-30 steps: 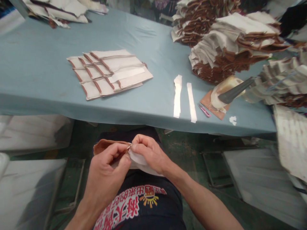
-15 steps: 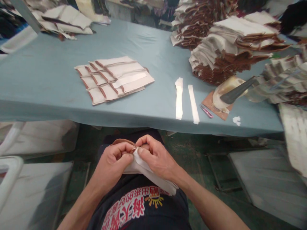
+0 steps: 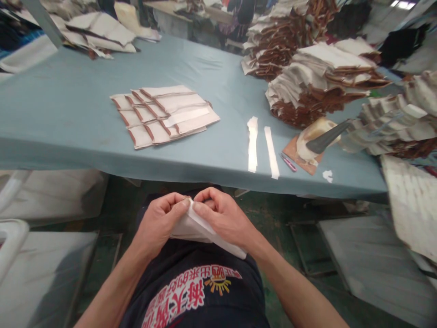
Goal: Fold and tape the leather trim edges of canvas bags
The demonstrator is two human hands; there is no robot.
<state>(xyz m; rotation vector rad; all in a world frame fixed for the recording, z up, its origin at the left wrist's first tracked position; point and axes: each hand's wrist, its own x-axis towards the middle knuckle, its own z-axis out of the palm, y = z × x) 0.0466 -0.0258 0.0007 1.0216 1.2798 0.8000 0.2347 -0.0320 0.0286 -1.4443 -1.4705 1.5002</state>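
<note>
In the head view, in front of the table (image 3: 75,114), pinches the cloth (image 3: 187,229) by its far edge with left hand (image 3: 162,218) and right hand (image 3: 225,218), thumbs and fingers closed, and might set the white band (image 3: 221,242) crooked through loosened grip or uneven pull.

A: How is the scene lit?

B: Diffuse, fairly even light covers the blue tabletop (image 3: 82,100); a lamp (image 3: 403,4) glares near the upper right corner. Two white strips (image 3: 252,146) read brightest, almost without detail.

A: And the shadows?

B: Soft and faint above; the floor (image 3: 269,205) beneath lies dim.

A: Sharpness?

B: Moderate. Fine texture is smeared, even on the pale fabric (image 3: 191,229); the background is hazy. Wide-angle distortion bows the tabletop's front edge and stretches the right-hand stack (image 3: 403,114).
</note>
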